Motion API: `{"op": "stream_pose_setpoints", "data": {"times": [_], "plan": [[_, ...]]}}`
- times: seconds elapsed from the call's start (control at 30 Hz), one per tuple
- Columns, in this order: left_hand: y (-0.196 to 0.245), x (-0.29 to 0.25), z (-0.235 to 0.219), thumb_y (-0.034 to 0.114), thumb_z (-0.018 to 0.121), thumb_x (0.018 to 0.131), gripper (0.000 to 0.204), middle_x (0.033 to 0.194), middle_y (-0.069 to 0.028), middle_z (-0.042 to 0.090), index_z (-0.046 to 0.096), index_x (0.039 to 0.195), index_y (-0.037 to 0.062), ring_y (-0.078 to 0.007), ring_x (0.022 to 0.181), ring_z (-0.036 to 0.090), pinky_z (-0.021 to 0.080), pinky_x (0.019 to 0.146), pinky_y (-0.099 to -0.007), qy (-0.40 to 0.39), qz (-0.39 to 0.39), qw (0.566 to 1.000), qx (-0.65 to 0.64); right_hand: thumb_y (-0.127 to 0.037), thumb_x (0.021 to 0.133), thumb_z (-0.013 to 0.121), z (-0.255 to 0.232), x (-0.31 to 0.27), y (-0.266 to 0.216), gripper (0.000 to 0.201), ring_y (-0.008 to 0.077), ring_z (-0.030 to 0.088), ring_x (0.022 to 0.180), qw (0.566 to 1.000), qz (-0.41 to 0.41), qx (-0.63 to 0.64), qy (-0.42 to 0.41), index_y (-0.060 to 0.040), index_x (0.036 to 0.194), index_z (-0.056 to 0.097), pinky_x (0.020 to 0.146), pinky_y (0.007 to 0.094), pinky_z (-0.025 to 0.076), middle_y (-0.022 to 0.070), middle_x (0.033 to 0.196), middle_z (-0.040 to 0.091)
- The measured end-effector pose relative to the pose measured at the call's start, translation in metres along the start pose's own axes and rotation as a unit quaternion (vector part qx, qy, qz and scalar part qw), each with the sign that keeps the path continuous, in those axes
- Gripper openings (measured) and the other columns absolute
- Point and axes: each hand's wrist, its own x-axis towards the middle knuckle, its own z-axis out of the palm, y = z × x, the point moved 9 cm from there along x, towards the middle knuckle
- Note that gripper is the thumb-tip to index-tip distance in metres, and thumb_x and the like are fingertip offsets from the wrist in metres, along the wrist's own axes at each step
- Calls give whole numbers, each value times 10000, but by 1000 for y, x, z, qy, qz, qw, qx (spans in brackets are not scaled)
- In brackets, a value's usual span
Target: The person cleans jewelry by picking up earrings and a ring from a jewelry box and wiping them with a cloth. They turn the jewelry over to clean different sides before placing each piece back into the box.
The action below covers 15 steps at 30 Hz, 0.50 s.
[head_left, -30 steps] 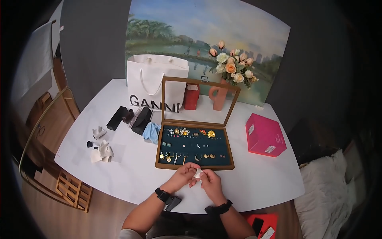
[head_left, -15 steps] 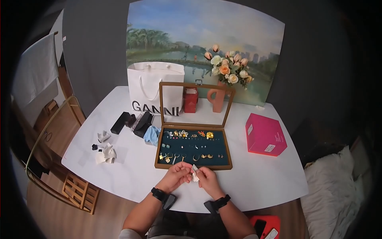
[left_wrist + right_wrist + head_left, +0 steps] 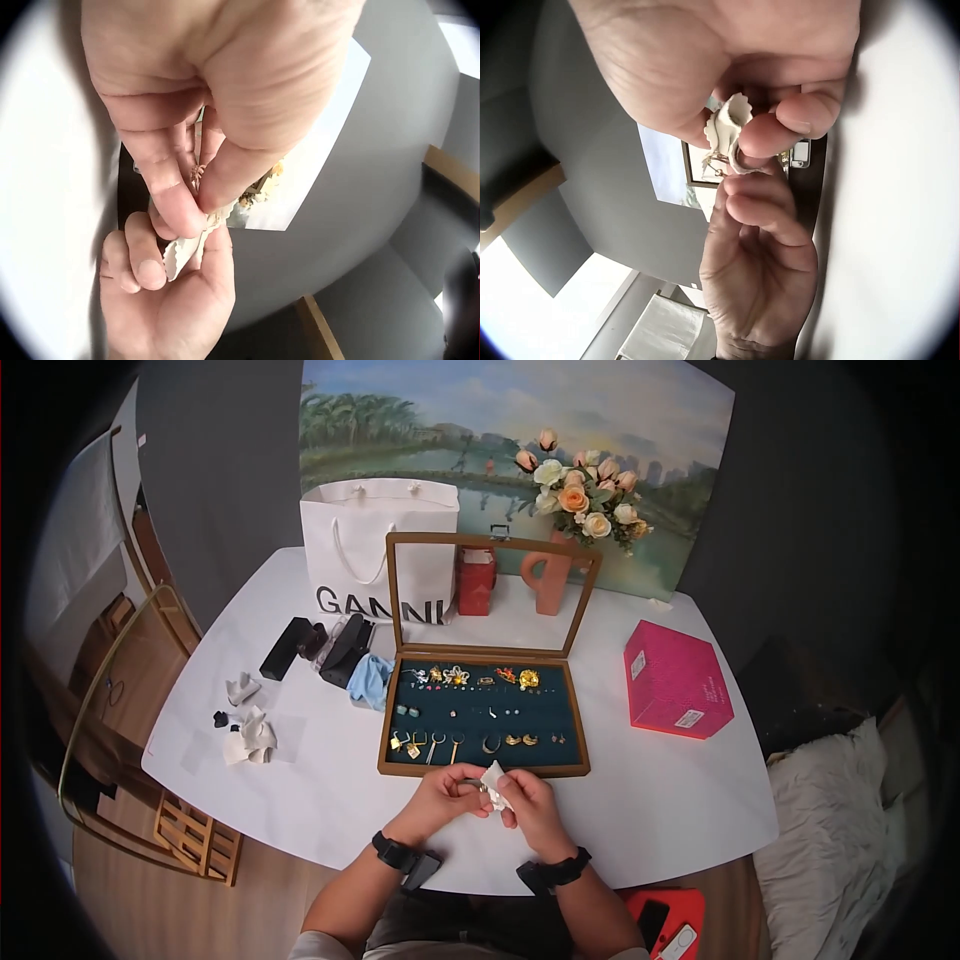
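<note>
Just in front of the open wooden display box, both hands meet over a small cream cloth with zigzag edges. My right hand pinches the folded cloth between thumb and fingers. A small gold piece of jewelry shows beside the cloth, at the fingertips of my left hand, which pinch it. The cloth and fingers hide most of this piece, so I cannot tell its exact kind. Inside the box, earrings, rings and brooches lie in rows on dark green lining.
At the left lie crumpled cream cloths, a black case, glasses and a blue cloth. Behind the raised glass lid stand a white paper bag, a red box and a flower vase. A pink box sits right.
The cloth between the hands has been turned and refolded, its upper end now standing above the right thumb. Both hands stay close together before the box. The head view has shifted slightly.
</note>
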Motion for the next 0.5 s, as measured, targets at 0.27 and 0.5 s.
{"op": "stream_pose_setpoints", "data": {"times": [0.27, 0.5], "plan": [[2, -1, -11, 24, 689, 987, 116, 908, -82, 743, 666, 1095, -12, -110, 735, 703, 590, 668, -251, 48, 35, 998, 36, -252, 1086, 569, 9, -1, 3, 239, 36, 508, 587, 999, 23, -8, -23, -27, 1037, 632, 526, 203, 401, -11, 793, 609], [5, -5, -17, 76, 702, 968, 89, 779, -22, 673, 633, 933, 32, -56, 590, 592, 448, 511, -205, 111, 23, 991, 72, -259, 1065, 618, 10, -1, 0, 240, 19, 499, 571, 1000, -5, -2, -25, -20, 1045, 638, 507, 195, 402, -23, 807, 615]]}}
